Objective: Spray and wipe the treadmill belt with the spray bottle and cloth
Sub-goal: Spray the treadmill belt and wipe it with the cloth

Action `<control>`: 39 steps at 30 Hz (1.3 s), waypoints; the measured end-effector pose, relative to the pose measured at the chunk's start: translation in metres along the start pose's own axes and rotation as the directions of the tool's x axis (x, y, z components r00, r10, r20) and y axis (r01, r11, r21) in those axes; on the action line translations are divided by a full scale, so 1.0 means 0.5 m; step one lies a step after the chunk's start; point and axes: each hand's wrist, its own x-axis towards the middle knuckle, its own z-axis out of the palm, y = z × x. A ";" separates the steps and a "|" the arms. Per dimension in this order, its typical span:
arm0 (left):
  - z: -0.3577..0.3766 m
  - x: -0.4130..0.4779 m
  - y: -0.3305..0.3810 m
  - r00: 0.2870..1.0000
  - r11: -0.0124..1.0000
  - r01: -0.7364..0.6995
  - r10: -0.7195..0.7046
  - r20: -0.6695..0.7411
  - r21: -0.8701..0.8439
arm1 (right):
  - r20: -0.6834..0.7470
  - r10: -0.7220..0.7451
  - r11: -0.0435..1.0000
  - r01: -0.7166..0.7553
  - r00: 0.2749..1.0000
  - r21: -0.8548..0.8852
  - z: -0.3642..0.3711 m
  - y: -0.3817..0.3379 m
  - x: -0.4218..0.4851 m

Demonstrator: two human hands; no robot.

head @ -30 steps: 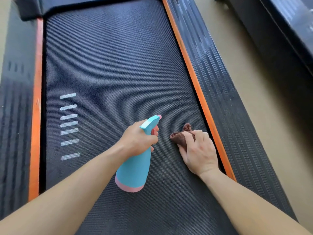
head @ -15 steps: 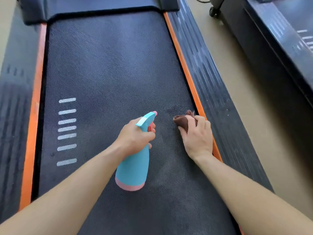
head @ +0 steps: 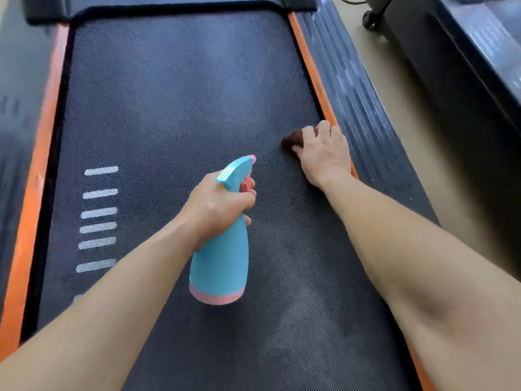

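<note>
Belt (head: 174, 108) fills the view, dark and textured, white stripes (head: 98, 213) printed near its left edge. At mid-width the left hand (head: 217, 204) grips the bottle (head: 222, 263) by the neck, fingers (head: 248, 198) curled tight round it at the pink trigger. The bottle is teal with a pink base band, held over the belt, tilted, nozzle aimed forward and slightly right. Further up, the right hand (head: 324, 153) presses the cloth (head: 290, 141) onto the belt at its right edge, just beside the orange strip (head: 310, 69), fingers (head: 322, 127) bent over the cloth and clamped on it. The cloth is brown and bunched, mostly hidden under the hand, with a lump showing on the thumb side. A ribbed rail (head: 366, 114) runs outside the strip. Tan floor (head: 408, 122) lies to the right, then another dark machine (head: 465, 80) with a wheel (head: 370, 19).
</note>
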 end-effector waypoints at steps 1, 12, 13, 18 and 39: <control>-0.003 0.001 -0.006 1.000 1.000 0.002 -0.002 -0.010 -0.017 | 0.009 0.002 1.000 -0.002 1.000 0.013 -0.005 0.001 -0.018; -0.035 -0.030 -0.021 0.999 0.994 0.037 -0.038 0.014 0.103 | -0.098 -0.283 0.958 0.286 0.954 0.013 -0.005 0.036 -0.295; -0.037 -0.027 -0.023 1.000 0.995 0.030 -0.030 0.000 0.092 | -0.103 -0.301 0.953 0.304 0.948 0.016 -0.002 0.036 -0.290; -0.024 -0.016 -0.027 0.998 0.995 0.045 -0.042 -0.039 0.090 | -0.110 -0.200 0.978 0.204 0.974 0.031 0.010 0.037 -0.238; -0.069 -0.087 -0.102 0.996 0.995 0.089 -0.088 -0.022 0.053 | 0.050 -0.156 0.982 0.150 0.986 0.113 -0.009 -0.104 -0.110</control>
